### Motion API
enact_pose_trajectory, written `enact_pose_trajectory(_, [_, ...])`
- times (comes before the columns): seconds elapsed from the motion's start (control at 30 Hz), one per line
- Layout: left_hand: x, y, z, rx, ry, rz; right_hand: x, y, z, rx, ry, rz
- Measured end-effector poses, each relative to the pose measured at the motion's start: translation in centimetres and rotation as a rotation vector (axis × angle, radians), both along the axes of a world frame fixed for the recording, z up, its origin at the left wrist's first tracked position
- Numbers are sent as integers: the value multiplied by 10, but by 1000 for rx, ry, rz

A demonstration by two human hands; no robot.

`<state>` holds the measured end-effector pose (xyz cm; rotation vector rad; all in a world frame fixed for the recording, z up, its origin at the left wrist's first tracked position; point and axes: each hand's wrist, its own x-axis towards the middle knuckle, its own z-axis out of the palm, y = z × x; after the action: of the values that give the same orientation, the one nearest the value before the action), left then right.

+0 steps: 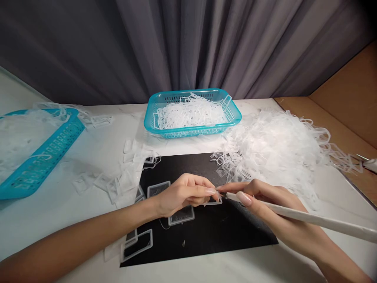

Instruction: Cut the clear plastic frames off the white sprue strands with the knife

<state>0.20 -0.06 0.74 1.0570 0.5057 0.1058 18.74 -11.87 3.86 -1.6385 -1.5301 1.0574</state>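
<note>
Above a black mat (229, 232), my left hand (185, 194) pinches a small translucent plastic frame (217, 202), mostly covered by the fingers. My right hand (277, 208) grips a long, slim, white-handled tool (321, 222) like a pen. Its thin dark tip meets the frame's edge close to my left fingertips; the exact kind of tool does not show. Under and beside my left wrist, several clear rectangular plastic pieces (182, 216) lie on the mat. One more open frame (138, 245) rests at the mat's lower left corner.
A blue basket (193, 131) of thin white plastic frames stands at the back. Another blue basket (44, 161), heaped with clear pieces, is at left. A large pile of clear plastic pieces (273, 145) spreads at right. A metal-tipped tool (369, 164) lies at the right edge.
</note>
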Motion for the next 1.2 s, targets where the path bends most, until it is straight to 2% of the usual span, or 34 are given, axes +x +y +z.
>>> enact_pose_trajectory(0.5, [1,0,-2,24,44,-4,-2,2,-3,35,52,-18])
enact_pose_trajectory(0.93, [2,-1,-1,36,54,-12,-3,4,3,-106,61,-43])
enact_pose_trajectory(1.2, [3,-1,-4,72,77,9,-5,5,4,-128,96,-85])
